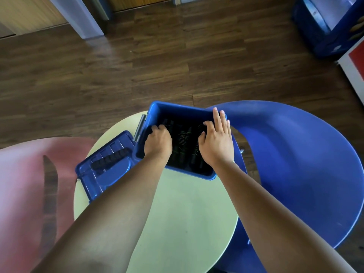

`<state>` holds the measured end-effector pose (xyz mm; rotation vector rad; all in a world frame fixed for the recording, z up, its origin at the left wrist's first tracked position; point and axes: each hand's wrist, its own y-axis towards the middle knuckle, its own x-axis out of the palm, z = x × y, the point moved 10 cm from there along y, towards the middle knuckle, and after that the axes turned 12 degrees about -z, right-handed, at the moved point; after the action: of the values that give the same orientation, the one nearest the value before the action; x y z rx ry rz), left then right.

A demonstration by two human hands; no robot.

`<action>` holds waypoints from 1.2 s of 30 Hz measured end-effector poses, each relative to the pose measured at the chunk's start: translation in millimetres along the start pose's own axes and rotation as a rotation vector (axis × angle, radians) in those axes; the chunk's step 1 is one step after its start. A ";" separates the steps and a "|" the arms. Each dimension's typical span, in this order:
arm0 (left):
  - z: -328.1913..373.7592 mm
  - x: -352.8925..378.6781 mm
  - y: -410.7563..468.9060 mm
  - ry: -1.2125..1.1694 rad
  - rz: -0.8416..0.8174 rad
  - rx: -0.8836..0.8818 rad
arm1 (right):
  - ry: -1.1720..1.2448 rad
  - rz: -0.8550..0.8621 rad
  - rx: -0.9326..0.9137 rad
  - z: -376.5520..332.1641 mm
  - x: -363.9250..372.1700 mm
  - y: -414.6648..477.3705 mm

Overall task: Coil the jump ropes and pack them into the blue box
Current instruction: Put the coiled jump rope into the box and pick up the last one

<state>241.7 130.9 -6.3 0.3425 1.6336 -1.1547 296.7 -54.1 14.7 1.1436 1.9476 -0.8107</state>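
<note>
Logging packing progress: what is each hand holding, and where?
Left hand curls round black jump ropes inside the blue box, left side. Right hand lies flat across its right rim, gripping nothing.

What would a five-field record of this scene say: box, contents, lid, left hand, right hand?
box: open blue plastic box, at far edge of pale green round table
contents: coiled black jump ropes
lid: blue plastic lid, on table left of box
left hand: in box, fingers curled onto ropes
right hand: fingers straight along box's right rim
</note>
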 end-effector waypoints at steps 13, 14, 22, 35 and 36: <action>-2.0 13.8 17.7 0.081 -0.277 -0.061 | -0.018 0.001 -0.018 0.1 3.1 1.8; 0.8 12.5 16.2 0.098 -0.291 -0.042 | -0.026 -0.006 -0.018 0.0 3.4 1.5; -15.6 -14.8 -11.8 -0.112 -0.220 0.174 | -0.032 -0.139 0.100 -16.4 -3.1 -0.7; -177.6 -85.5 -77.9 -0.431 0.115 0.259 | 0.017 -0.189 -0.135 -177.5 28.4 -42.8; -193.6 -82.9 -78.9 -0.437 0.107 0.243 | 0.025 -0.202 -0.141 -188.0 36.9 -49.4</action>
<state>106.4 275.3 100.5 0.3021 1.0868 -1.2471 189.1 92.2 93.1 0.8885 2.1291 -0.7520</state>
